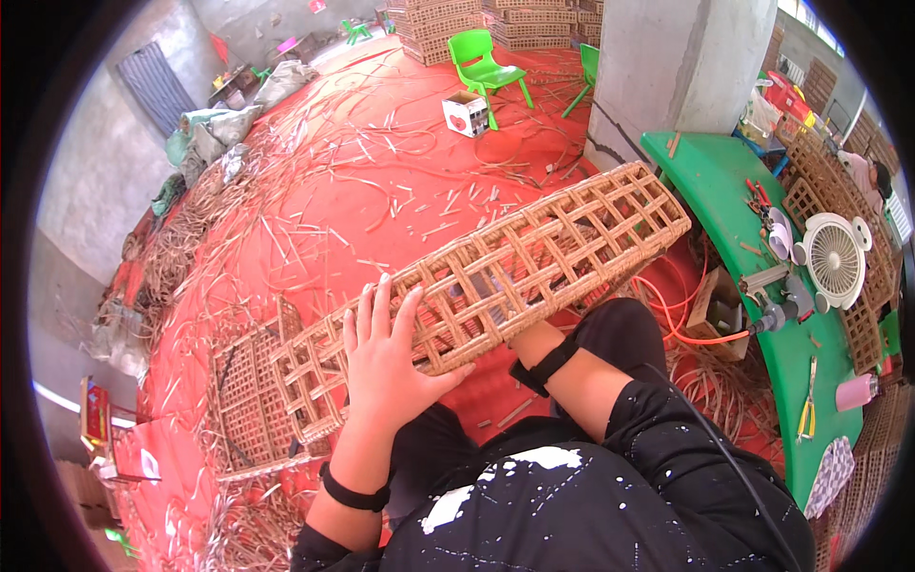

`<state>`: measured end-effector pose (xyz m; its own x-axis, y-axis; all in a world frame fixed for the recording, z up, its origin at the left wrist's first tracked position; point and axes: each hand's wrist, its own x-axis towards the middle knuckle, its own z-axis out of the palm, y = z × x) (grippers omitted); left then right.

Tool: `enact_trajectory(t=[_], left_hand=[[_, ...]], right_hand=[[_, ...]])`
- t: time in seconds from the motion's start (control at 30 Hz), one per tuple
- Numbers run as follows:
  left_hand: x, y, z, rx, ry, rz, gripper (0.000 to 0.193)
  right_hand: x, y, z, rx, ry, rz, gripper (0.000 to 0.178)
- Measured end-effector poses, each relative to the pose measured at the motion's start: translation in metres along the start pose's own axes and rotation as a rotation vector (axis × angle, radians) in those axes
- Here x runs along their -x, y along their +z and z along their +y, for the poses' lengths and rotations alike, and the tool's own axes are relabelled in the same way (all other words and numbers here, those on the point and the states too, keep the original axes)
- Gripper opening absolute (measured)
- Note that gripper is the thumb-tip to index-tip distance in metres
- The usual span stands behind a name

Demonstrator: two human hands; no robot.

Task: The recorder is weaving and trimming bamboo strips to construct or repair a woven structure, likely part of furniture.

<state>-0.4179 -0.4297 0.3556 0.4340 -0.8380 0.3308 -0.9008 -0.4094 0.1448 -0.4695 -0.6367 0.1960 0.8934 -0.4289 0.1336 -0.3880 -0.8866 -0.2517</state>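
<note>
A long woven rattan basket (572, 224) with an open lattice side is held tilted across my lap, its right end higher than its left. My left hand (386, 357) rests on the lattice near the lower left end, fingers stretched out and thumb spread along the near edge. My right hand (530, 336) reaches under the near edge of the basket. Its fingers are hidden by the weave, so their grip does not show. Another lattice rattan piece (255, 396) lies on the floor just left of the basket.
Strips and scraps litter the red floor covering (315, 191). On my right, a green table (705, 167) carries a white fan (836, 259), a power tool (786, 303) with an orange hose, and yellow-handled pliers (807, 410). Ahead are a green chair (486, 65) and a concrete pillar (672, 67).
</note>
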Motion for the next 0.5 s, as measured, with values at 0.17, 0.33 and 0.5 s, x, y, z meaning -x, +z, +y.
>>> enact_trajectory(t=[0.17,0.33,0.5], left_hand=[[0.006,-0.002,0.003,0.021,-0.004,0.003,0.100],[0.016,-0.003,0.007,0.021,-0.005,-0.019,0.099],[0.029,-0.002,0.014,0.014,-0.008,-0.029,0.099]], right_hand=[[0.013,0.001,-0.004,-0.002,-0.020,0.009,0.051],[0.020,0.004,-0.010,-0.015,-0.041,0.037,0.051],[0.025,0.011,-0.022,-0.046,-0.060,0.076,0.051]])
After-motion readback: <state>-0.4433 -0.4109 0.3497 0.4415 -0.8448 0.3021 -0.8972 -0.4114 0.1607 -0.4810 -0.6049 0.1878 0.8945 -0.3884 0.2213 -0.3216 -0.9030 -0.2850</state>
